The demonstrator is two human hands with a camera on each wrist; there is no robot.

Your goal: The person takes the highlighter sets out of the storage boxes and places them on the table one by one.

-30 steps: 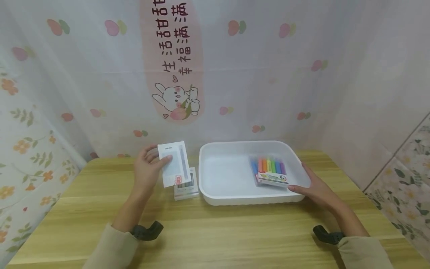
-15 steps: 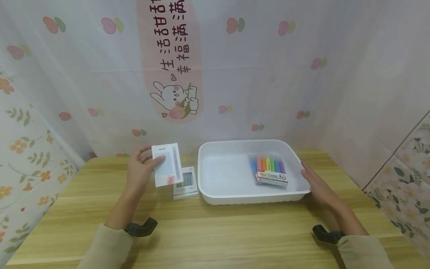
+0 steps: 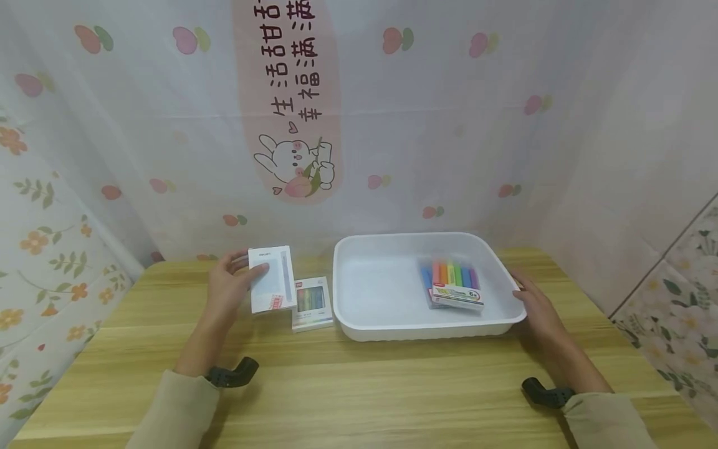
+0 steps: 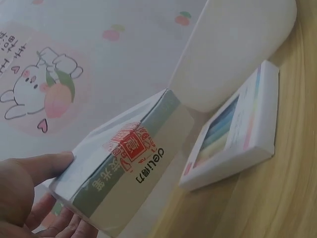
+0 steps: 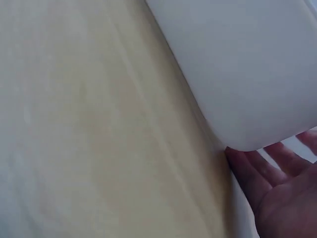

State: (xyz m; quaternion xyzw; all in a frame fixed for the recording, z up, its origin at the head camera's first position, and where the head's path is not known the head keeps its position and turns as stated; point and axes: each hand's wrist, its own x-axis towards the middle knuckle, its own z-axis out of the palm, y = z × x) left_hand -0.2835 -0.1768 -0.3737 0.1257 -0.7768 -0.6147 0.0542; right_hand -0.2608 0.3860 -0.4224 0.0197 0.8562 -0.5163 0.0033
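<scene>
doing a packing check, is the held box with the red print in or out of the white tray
Out: the left grip holds the box to the left of the white tray, outside its rim.

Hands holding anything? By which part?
The left hand holds a white box by its left side. The right hand touches the tray at its right end; whether it grips cannot be told.

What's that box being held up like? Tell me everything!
The box is white, with a grey-green stripe, pale blue panel, red stamp-like mark and "deli" lettering. It looks like card and seems closed. The left grip holds it tilted above the table, left of the tray, with the thumb on one broad face.
</scene>
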